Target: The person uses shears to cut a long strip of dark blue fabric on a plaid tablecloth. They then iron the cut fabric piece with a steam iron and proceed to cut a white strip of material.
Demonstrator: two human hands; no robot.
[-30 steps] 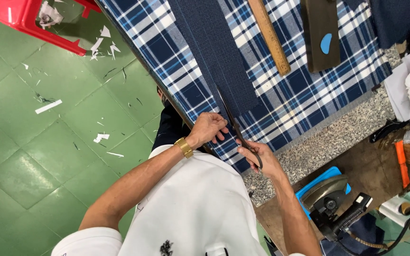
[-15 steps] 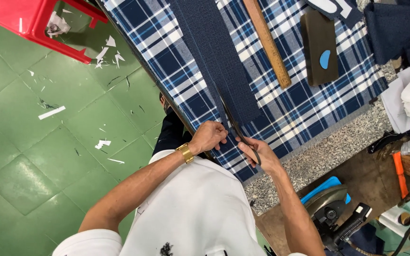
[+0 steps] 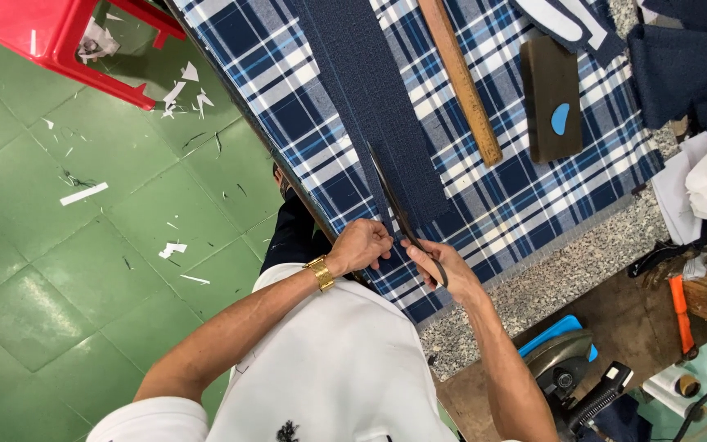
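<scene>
**Scissors at the near end of the navy strip**

Scissors [image 3: 398, 214] have edged slightly forward since earlier. Right hand [image 3: 443, 266] grips their handles; left hand [image 3: 362, 245] pinches the navy strip [image 3: 370, 106] beside them. Most of the strip beyond lies uncut on plaid cloth [image 3: 525, 196].

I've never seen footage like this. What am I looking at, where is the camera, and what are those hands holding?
There is no machine here: a person wears a camera on the head, so you look straight down at their own two arms. The right hand holds long dark metal scissors, blades lying along a dark navy strip of cloth. The left hand, with a gold wristwatch, pinches the strip's near end. Underneath lies a blue-and-white plaid cloth with a long wooden ruler and a dark rectangular block.
</scene>
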